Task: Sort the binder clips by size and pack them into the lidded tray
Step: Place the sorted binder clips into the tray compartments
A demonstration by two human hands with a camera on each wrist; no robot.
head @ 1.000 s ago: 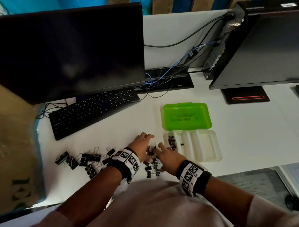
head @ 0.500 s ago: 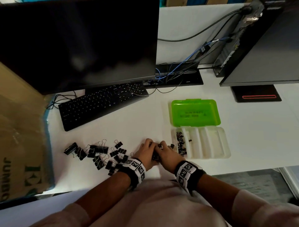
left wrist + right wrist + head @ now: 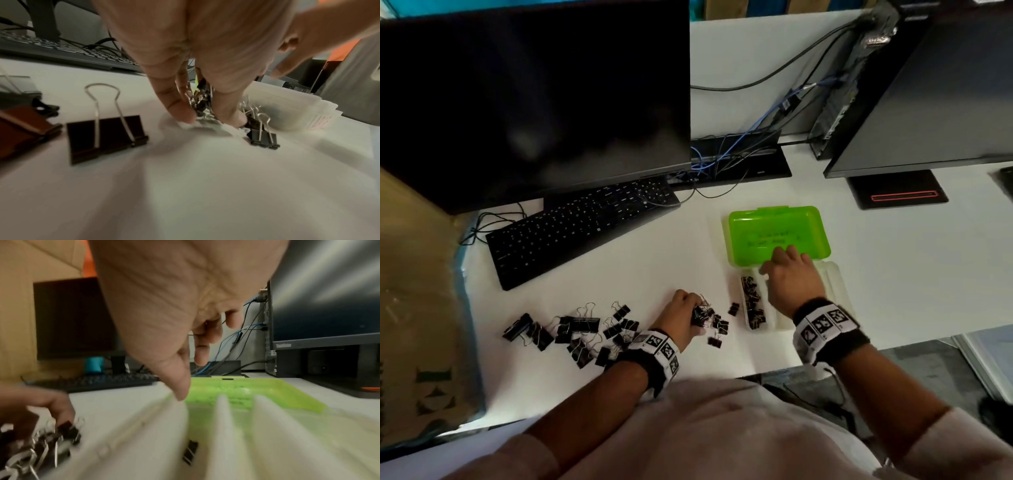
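- Your left hand (image 3: 681,313) rests low on the white worktop (image 3: 619,274), its fingers (image 3: 174,104) curled and clamped on a bunch of small binder clips (image 3: 702,311); the left wrist view shows the fingertips pressed to the surface with wire handles bunched between them.
- A few more small clips (image 3: 717,329) lie loose just beside that hand, on its tray side.
- The bigger clips (image 3: 575,329) lie scattered in a heap to the left of your left wrist, one large one (image 3: 104,138) flat on the worktop close to the camera.
- Your right hand (image 3: 792,277) hangs over the clear tray (image 3: 835,291), palm down, fingers (image 3: 183,382) apart and relaxed, holding nothing.
- The tray's leftmost compartment is filled with small black clips (image 3: 751,303); in the blurred right wrist view one clip (image 3: 190,452) shows in the next compartment over.
- The green lid (image 3: 777,233) lies flung back flat on the worktop beyond the tray, joined to its far edge.
- A black keyboard (image 3: 578,229) sits under a dark monitor (image 3: 534,99) farther back on the left.
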